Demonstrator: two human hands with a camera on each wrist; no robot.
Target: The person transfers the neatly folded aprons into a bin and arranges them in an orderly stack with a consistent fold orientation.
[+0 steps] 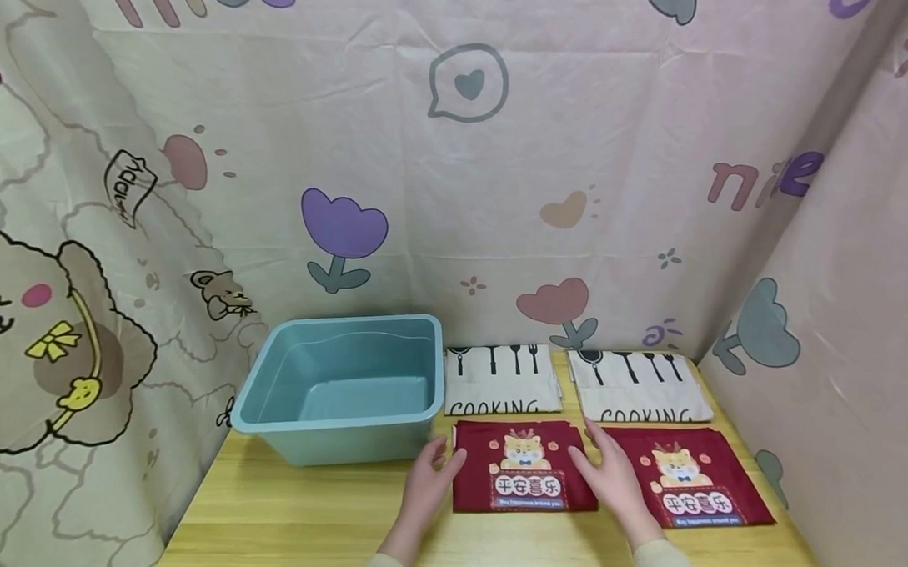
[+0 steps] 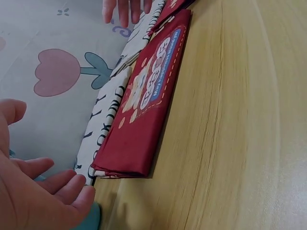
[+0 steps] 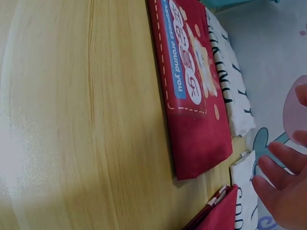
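You are holding your left hand (image 1: 430, 476) at the left edge of the left red cloth (image 1: 526, 468) and your right hand (image 1: 614, 477) at its right edge, so that the cloth is lying between them. The fingers of both hands are spreading loosely apart and are gripping nothing. In the wrist views both hands appear to be hovering clear of the fabric, though the angle is too poor to rule out light contact by a thumb. The left red cloth is lying folded and flat on the table (image 1: 325, 521), its printed face showing upward. The right red cloth (image 1: 706, 480) is lying just to its right. Behind them, the left white cloth (image 1: 503, 381) and right white cloth (image 1: 641, 388) are lying folded. The blue bin (image 1: 343, 444) is standing upright on the left, near your left hand.
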